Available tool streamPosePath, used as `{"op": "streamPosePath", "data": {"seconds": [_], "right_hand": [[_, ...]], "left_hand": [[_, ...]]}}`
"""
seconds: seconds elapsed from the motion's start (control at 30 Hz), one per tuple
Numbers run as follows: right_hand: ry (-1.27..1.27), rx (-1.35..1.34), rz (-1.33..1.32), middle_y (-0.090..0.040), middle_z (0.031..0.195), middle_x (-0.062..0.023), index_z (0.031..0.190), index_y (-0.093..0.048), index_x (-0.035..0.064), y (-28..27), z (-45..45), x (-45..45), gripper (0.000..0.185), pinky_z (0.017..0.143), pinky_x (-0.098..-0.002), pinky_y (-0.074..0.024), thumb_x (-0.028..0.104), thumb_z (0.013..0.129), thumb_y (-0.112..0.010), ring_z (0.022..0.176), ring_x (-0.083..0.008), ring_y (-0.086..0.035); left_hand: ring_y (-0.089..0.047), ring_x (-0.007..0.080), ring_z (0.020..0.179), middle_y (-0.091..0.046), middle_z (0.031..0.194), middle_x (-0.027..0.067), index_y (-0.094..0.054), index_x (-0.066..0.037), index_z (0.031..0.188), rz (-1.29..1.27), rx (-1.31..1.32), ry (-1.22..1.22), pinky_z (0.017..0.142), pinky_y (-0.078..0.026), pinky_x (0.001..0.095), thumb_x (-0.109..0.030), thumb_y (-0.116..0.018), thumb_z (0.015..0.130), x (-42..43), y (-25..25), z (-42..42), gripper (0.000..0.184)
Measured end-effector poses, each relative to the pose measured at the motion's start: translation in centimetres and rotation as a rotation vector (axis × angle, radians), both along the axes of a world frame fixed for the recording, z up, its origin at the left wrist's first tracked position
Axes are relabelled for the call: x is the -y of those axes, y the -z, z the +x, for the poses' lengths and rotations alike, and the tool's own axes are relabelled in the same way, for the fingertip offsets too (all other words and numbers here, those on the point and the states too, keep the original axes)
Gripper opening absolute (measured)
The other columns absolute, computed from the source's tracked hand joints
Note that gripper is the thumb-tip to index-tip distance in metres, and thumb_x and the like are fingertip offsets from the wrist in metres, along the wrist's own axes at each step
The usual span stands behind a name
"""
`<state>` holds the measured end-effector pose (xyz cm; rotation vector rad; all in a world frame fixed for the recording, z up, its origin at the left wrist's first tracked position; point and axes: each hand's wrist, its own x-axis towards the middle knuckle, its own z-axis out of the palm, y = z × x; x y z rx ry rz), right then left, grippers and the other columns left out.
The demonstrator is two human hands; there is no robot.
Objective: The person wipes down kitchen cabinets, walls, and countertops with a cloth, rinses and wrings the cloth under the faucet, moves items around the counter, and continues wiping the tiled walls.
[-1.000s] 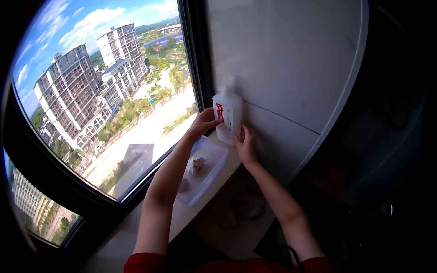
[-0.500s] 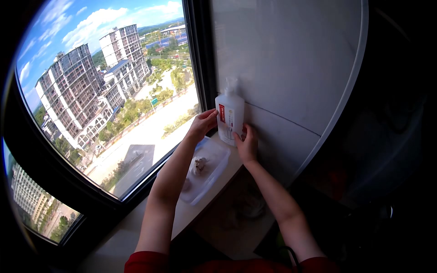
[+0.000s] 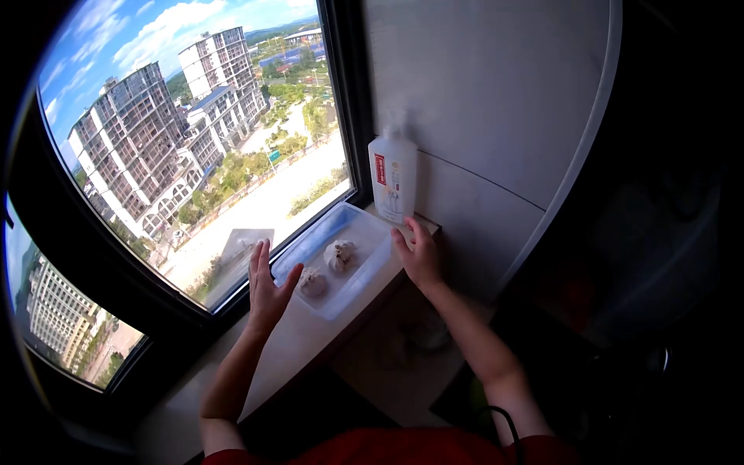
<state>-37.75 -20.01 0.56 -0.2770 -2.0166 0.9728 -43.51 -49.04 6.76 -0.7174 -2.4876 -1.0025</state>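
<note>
A translucent pump bottle (image 3: 394,186) with a red label stands upright in the corner of the window ledge. Below it lies a shallow clear plastic tray (image 3: 335,308) holding two whitish garlic bulbs, one garlic bulb (image 3: 339,255) nearer the bottle and another garlic bulb (image 3: 311,283) nearer my left hand. My left hand (image 3: 269,293) is open, fingers raised and thumb apart, just off the tray's left end. At the tray's right end, just under the bottle's base, my right hand (image 3: 420,254) is open with thumb and forefinger apart; whether it touches the tray I cannot tell.
A large window (image 3: 232,178) with a dark frame borders the ledge on the left. A grey panelled wall (image 3: 488,108) rises behind the bottle. The pale ledge (image 3: 256,380) runs toward me, and its edge drops to a dark area on the right.
Both hands have let go of the bottle, which stays standing in the corner. My left hand has moved left and down to the tray's far end; my right hand has dropped slightly.
</note>
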Motion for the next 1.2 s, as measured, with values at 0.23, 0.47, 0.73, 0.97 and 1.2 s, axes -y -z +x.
{"op": "streamPosePath", "data": {"seconds": [0.23, 0.47, 0.73, 0.97, 1.2], "right_hand": [[-0.2, 0.084, -0.126, -0.046, 0.126, -0.0275, 0.129, -0.035, -0.0092, 0.6, 0.0, 2.5, 0.073, 0.094, -0.0396, -0.0411, 0.042, 0.084, -0.059, 0.115, -0.0364, -0.049], [-0.172, 0.109, -0.215, -0.044, 0.127, -0.0289, 0.132, -0.03, -0.01, 1.3, -1.3, 1.5, 0.073, 0.09, -0.038, -0.0452, 0.038, 0.085, -0.06, 0.114, -0.0369, -0.049], [-0.2, 0.019, -0.303, -0.057, 0.111, -0.0185, 0.119, -0.049, -0.0011, 4.5, 5.8, -0.7, 0.041, 0.077, -0.034, -0.0507, 0.023, 0.087, -0.058, 0.095, -0.0269, -0.06], [-0.058, 0.551, 0.263, -0.052, 0.122, -0.0113, 0.105, -0.059, 0.0056, 17.2, 19.1, 2.9, 0.025, 0.1, -0.0418, -0.0337, 0.019, 0.084, -0.056, 0.122, -0.0303, -0.04], [-0.082, 0.561, 0.223, -0.059, 0.089, -0.0124, 0.09, -0.059, 0.0058, 17.0, 22.3, 2.3, 0.02, 0.088, -0.0428, -0.0381, 0.022, 0.079, -0.056, 0.094, -0.0308, -0.054]], "left_hand": [[-0.021, 0.0356, 0.134, -0.01, 0.145, 0.0244, -0.014, -0.004, 0.143, 0.168, 0.462, 0.169, 0.097, -0.041, 0.0453, -0.049, -0.08, 0.061, 0.6, 3.6, 2.4, 0.115], [-0.027, 0.0346, 0.131, -0.011, 0.145, 0.0239, -0.017, -0.002, 0.142, 0.233, 0.425, 0.241, 0.094, -0.045, 0.0427, -0.045, -0.081, 0.062, -1.0, 5.1, -0.4, 0.111], [-0.029, 0.0351, 0.13, -0.019, 0.144, 0.0206, -0.017, -0.01, 0.143, 0.183, 0.234, 0.116, 0.097, -0.041, 0.0463, -0.041, -0.079, 0.066, -1.2, 4.9, -0.1, 0.104], [-0.05, 0.0368, 0.107, -0.048, 0.123, 0.0163, -0.049, -0.006, 0.121, -0.456, 0.256, 0.731, 0.093, -0.041, 0.0412, -0.028, -0.071, 0.073, -8.1, 7.1, 12.3, 0.057], [-0.052, 0.0383, 0.109, -0.052, 0.122, 0.0197, -0.052, -0.005, 0.117, -0.909, 0.0, 0.672, 0.092, -0.042, 0.0419, -0.037, -0.069, 0.071, -10.6, 21.7, 15.7, 0.058]]}}
